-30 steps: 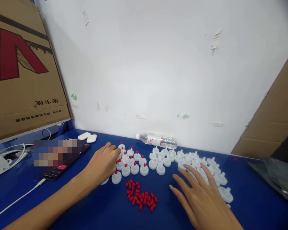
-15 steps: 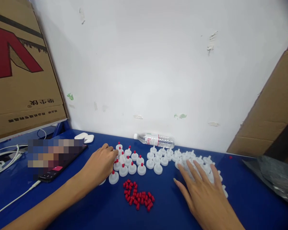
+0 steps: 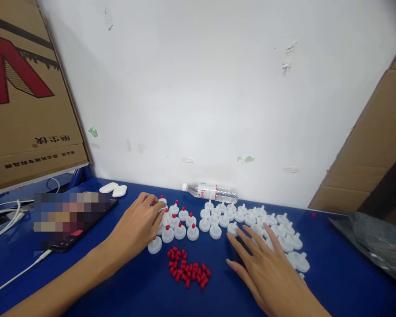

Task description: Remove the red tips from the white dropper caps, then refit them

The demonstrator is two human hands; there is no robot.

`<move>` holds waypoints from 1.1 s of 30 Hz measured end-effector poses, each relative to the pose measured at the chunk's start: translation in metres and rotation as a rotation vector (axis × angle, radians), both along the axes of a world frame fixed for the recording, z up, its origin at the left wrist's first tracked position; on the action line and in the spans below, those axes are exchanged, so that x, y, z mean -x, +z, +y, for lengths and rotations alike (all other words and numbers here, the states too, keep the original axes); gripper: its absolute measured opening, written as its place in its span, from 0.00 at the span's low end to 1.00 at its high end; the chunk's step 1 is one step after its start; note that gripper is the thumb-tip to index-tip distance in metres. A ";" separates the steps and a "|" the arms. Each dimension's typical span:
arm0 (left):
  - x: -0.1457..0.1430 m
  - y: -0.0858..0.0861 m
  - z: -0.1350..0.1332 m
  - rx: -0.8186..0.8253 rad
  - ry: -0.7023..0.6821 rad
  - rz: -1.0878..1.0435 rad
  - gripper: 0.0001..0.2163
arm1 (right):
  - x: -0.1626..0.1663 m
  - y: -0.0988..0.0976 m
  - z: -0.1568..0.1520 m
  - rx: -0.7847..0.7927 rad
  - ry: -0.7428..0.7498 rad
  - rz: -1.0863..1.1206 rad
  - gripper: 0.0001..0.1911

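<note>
My left hand rests on the blue table with its fingers curled against a cluster of white caps with red tips; whether it grips one is hidden. My right hand lies flat with fingers spread, its tips among several plain white caps. A small pile of loose red tips sits between the two hands, near the front.
A clear water bottle lies against the white wall. A phone, a white earbud case and white cables lie at left under a cardboard box. More cardboard and a grey bag stand at right.
My right hand slid forward over the plain white caps and then drew a little left. My left hand stayed at the red-tipped caps, its fingers curling more.
</note>
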State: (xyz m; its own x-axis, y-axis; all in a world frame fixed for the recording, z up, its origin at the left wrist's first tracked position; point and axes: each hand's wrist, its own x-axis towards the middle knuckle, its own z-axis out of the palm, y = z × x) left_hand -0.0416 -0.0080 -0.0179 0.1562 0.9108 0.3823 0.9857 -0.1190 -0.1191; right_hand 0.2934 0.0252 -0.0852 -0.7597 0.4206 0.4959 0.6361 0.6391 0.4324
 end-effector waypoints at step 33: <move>-0.064 -0.021 -0.040 0.207 -0.800 -0.391 0.05 | 0.007 0.014 -0.016 0.457 0.110 0.194 0.24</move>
